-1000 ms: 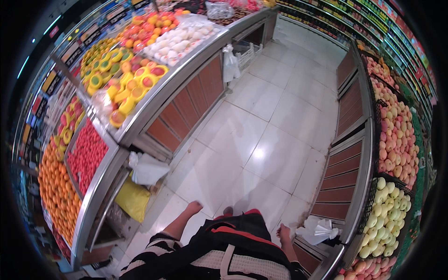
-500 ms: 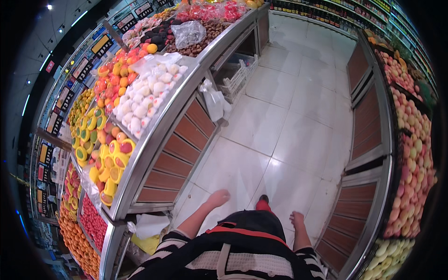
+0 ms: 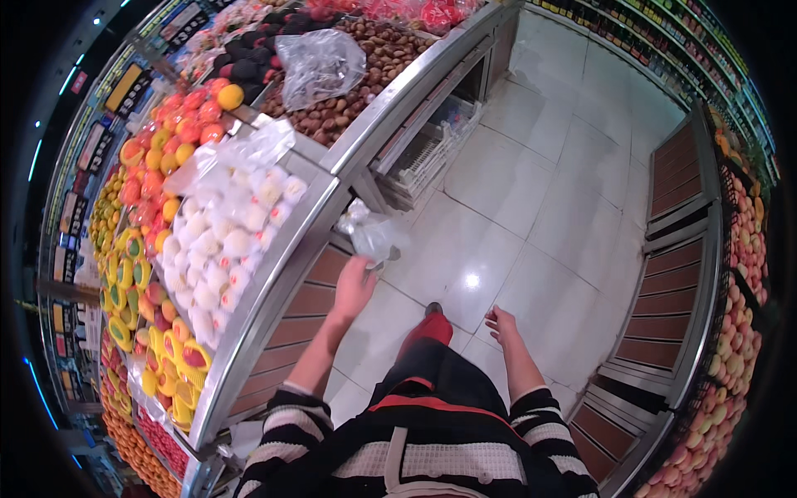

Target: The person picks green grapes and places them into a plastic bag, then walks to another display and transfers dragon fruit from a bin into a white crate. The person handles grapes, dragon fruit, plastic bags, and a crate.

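pale tiled floor; left hand beside a plastic bag, grip unclear; right hand, grip loosely parted.

bright glare on glossy tiles, blackened fisheye rim

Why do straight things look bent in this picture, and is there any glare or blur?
Head view: the fisheye lens bows straight edges, like the silver metal frame of the right-hand counter, and leaves black corners; also in the head view, a white glare spot shines on the glossy pale floor tiles, and the left hand looks slightly soft, perhaps motion blur.
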Motion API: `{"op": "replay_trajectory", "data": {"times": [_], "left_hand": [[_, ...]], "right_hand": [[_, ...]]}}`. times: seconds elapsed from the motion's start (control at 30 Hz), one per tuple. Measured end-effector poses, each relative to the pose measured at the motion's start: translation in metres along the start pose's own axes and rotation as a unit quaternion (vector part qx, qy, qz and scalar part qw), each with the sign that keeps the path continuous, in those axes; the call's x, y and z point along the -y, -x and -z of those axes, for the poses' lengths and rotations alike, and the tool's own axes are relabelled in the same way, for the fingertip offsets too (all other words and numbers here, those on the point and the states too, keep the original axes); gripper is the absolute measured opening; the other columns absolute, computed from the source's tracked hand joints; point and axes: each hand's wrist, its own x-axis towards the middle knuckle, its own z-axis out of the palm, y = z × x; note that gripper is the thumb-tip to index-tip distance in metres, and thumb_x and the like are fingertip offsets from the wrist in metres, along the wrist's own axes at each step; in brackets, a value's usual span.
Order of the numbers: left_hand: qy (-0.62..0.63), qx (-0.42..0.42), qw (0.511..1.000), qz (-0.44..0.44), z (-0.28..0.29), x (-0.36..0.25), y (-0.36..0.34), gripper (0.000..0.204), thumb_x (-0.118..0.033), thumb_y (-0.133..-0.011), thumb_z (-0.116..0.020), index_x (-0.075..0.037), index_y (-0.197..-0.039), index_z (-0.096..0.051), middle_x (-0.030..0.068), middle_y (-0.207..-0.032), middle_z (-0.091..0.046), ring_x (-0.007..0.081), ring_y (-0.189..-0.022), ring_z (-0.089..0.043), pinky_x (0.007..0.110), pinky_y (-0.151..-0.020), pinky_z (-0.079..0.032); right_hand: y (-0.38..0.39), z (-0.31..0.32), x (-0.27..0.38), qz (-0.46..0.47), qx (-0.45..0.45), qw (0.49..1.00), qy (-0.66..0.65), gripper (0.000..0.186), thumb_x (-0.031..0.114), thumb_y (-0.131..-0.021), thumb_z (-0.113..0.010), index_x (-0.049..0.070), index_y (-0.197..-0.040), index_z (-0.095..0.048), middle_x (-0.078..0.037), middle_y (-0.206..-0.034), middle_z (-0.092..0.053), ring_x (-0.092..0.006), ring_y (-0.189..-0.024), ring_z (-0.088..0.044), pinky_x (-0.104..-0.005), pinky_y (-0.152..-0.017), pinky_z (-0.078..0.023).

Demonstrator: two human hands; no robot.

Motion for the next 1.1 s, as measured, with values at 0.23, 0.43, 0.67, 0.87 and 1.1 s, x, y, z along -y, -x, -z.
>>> {"op": "replay_trajectory", "data": {"times": [0.23,0.43,0.67,0.87,1.1], "left_hand": [[-0.173,0.015,0.973,-0.150,-0.013,0.005,-0.307,0.048,-0.009,-0.071,-0.067,-0.004,-0.117,-0.053,0.0161,-0.126,-0.051,0.0356,-0.116,-0.049,0.043,-0.099,-0.040],[-0.358,0.105,0.923,-0.098,-0.023,0.053,-0.389,0.060,-0.014,-0.072,-0.065,-0.017,-0.130,-0.050,0.0084,-0.142,-0.041,0.0289,-0.136,-0.033,0.049,-0.113,-0.022],[-0.347,0.155,0.923,-0.058,-0.028,0.071,-0.405,0.045,-0.014,-0.066,-0.063,-0.014,-0.112,-0.063,0.0102,-0.134,-0.045,0.0364,-0.128,-0.039,0.060,-0.105,-0.028],[-0.278,0.144,0.948,-0.050,-0.027,0.073,-0.401,0.051,-0.026,-0.061,-0.072,-0.018,-0.110,-0.059,0.0059,-0.145,-0.040,0.0338,-0.137,-0.031,0.063,-0.110,-0.021],[-0.191,0.081,0.975,-0.076,-0.030,0.084,-0.399,0.030,-0.018,-0.057,-0.068,-0.010,-0.086,-0.063,0.0054,-0.137,-0.049,0.0349,-0.131,-0.040,0.061,-0.109,-0.025]], "right_hand": [[-0.089,-0.054,0.169,0.096,0.023,0.995,0.011,0.013,0.024,-0.089,-0.061,0.012,-0.093,-0.061,-0.003,-0.090,-0.066,-0.0143,-0.078,-0.062,-0.0317,-0.069,-0.045],[-0.213,-0.131,0.297,0.305,0.076,0.904,0.291,0.016,0.015,-0.082,-0.066,0.005,-0.094,-0.064,-0.008,-0.083,-0.064,-0.0223,-0.080,-0.063,-0.0321,-0.072,-0.050],[-0.416,-0.237,0.386,0.454,0.168,0.590,0.646,0.040,0.027,-0.077,-0.065,0.004,-0.109,-0.060,-0.017,-0.110,-0.061,-0.0347,-0.101,-0.058,-0.0436,-0.085,-0.049],[-0.608,-0.308,0.418,0.697,0.093,0.570,0.425,0.043,0.034,-0.073,-0.070,0.003,-0.102,-0.067,-0.018,-0.091,-0.066,-0.0239,-0.089,-0.064,-0.0400,-0.079,-0.048],[-0.651,-0.360,0.482,0.601,0.142,0.425,0.661,0.038,0.034,-0.077,-0.068,0.002,-0.097,-0.066,-0.019,-0.087,-0.066,-0.0270,-0.086,-0.064,-0.0413,-0.076,-0.048]]}}
